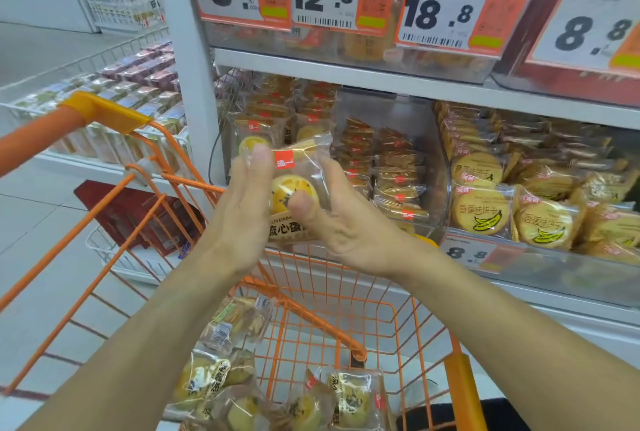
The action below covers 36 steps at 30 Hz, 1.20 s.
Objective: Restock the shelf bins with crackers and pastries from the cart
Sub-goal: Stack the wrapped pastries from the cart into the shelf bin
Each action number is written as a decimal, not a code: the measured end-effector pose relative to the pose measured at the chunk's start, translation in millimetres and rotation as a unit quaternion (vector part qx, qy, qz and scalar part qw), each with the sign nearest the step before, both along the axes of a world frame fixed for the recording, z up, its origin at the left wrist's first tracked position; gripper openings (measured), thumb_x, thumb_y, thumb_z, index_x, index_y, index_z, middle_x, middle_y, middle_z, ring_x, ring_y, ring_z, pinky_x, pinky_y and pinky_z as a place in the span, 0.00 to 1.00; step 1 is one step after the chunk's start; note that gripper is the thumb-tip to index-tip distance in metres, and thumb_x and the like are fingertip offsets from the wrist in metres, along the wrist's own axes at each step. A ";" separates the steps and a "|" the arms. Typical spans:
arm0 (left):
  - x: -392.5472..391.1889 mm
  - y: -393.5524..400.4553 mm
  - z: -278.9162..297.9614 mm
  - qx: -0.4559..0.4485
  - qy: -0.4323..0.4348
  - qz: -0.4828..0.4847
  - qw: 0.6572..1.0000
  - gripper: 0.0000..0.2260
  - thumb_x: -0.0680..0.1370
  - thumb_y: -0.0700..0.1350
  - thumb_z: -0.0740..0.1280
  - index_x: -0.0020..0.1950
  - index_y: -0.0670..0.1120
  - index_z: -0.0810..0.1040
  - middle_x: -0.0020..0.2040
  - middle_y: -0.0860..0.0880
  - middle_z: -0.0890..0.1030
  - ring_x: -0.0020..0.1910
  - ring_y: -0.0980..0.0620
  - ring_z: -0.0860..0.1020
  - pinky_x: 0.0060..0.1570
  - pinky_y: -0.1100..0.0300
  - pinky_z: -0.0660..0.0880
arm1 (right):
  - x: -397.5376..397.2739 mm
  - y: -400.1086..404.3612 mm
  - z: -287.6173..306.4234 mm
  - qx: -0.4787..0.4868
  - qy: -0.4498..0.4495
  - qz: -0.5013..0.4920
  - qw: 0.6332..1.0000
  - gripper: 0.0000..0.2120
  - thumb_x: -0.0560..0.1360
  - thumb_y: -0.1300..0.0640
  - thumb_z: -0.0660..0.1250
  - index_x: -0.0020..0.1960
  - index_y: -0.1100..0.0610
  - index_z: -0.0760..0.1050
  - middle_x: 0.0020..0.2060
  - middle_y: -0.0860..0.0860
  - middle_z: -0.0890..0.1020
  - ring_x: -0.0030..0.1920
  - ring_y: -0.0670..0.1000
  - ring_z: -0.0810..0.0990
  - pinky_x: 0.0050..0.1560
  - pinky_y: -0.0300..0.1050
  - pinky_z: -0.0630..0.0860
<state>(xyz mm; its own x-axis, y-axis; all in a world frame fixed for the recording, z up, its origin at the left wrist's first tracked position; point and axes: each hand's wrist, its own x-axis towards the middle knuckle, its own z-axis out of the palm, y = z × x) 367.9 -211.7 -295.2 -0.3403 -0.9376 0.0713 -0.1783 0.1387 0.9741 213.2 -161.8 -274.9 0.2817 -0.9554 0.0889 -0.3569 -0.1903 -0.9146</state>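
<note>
Orange wire forms the cart [346, 278] nearest the viewer, and loose wrapped pastries [349, 399] are heaped in its basket, presumably the stock waiting to be shelved. Above the basket a single pastry packet [294, 188] is held up between both hands, just in front of the left-hand shelf bin [266, 118], where matching packets are already stacked; it is probably raised this way so it can be squared up before being slid in. The left hand [242, 205] is laid along the packet's left edge with fingers nearly straight, pressing rather than curling. The right hand [343, 215] is set against the right edge, its thumb pressed on the front of the wrapper and its fingers hidden behind. The packet is clear film with a small red label, a round yellow pastry speckled dark on top, and a pale printed band below. Farther right, bins of crackers [391, 174] and round banana-printed biscuits [481, 212] are seen, with price tags [450, 11] hung above.
</note>
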 end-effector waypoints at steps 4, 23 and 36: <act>3.4 -5.4 -1.2 -0.094 -0.094 0.065 0.989 0.34 0.74 0.75 0.35 0.58 0.60 0.74 0.58 0.49 0.79 0.60 0.51 0.77 0.63 0.47 0.70 | -12.7 -16.6 -7.2 -0.050 0.028 -0.021 0.998 0.42 0.72 0.52 0.77 0.76 0.53 0.54 0.68 0.47 0.73 0.64 0.44 0.78 0.66 0.48 0.76; -2.0 -24.7 -27.7 -0.098 -0.479 0.080 0.869 0.29 0.78 0.61 0.60 0.70 0.43 0.64 0.76 0.42 0.57 0.77 0.40 0.49 0.69 0.38 0.63 | 17.2 -117.1 -28.6 -0.031 0.054 -0.382 0.922 0.46 0.76 0.57 0.69 0.81 0.58 0.40 0.80 0.57 0.43 0.78 0.62 0.56 0.68 0.43 0.59; -5.3 -21.0 -25.5 -0.100 -0.481 0.079 0.867 0.30 0.78 0.60 0.60 0.72 0.42 0.61 0.76 0.40 0.56 0.78 0.39 0.46 0.69 0.41 0.63 | 33.1 -152.1 -26.3 0.064 0.096 -0.386 0.915 0.26 0.77 0.41 0.55 0.64 0.60 0.72 0.67 0.62 0.73 0.60 0.65 0.77 0.61 0.59 0.76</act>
